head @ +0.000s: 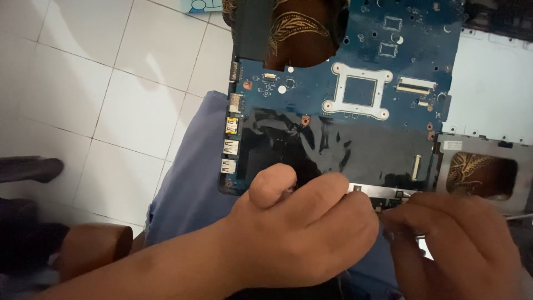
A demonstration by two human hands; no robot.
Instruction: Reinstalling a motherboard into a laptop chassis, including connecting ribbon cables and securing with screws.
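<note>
— Blue fibreglass, bare and unsupported: that laptop motherboard (344, 83) is resting on the person's lap (189, 178) over a white tiled floor (83, 100), not on a bench. Its near edge sits right under both hands.

— What are the hands doing?

— The left hand (300, 233) is curled, fingers pressed together over the near edge of the board, thumb raised. The right hand (461, 244) has its fingers bunched at the board's near right corner, touching the left; I think they pinch something small, but I cannot tell what, since the fingertips hide it.

— So the risk?

— Slipping, mainly. The board is held only at one edge, so a push there could tip it off the knee onto the tiles. The glossy black insulating film (333, 147) across its near half looks slick too.

— Anything else?

— The port row (230, 133) on the left edge overhangs the leg and could snag cloth. The silver metal bracket (477, 172) at the right lies just beside the working corner; a jerk of the right hand could knock it. Bare fingers on exposed contacts also invite static damage.
</note>
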